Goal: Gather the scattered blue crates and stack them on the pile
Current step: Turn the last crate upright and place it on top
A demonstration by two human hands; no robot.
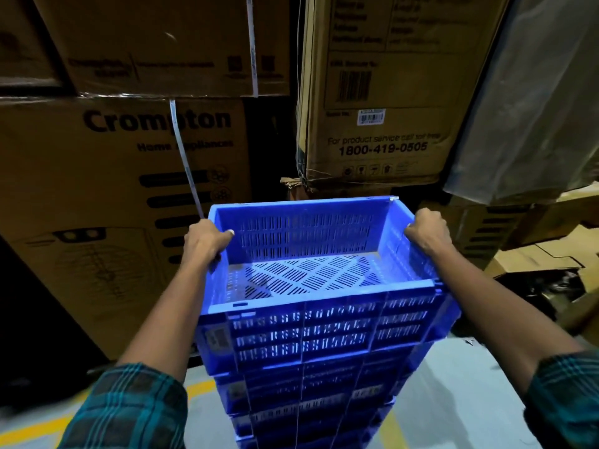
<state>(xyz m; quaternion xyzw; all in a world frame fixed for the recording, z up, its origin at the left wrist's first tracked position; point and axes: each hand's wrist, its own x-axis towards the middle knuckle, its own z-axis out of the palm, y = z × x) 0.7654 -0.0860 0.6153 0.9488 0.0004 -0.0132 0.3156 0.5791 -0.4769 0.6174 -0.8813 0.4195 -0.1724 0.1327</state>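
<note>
A blue slotted crate (308, 322) sits at the top of a pile of blue crates (304, 403) straight in front of me. It is empty and its perforated floor shows. My left hand (205, 243) is closed over the crate's left rim. My right hand (428, 233) is closed over the right rim. Both arms reach forward in rolled-up plaid sleeves. The lower part of the pile runs out of the frame's bottom edge.
Tall stacked cardboard boxes (123, 176) stand close behind and to the left of the pile, and another printed box (382, 92) is behind it. Plastic-wrapped goods (531, 102) hang at the right. Crushed cartons (544, 257) lie at right. Grey floor with yellow lines (393, 429) is below.
</note>
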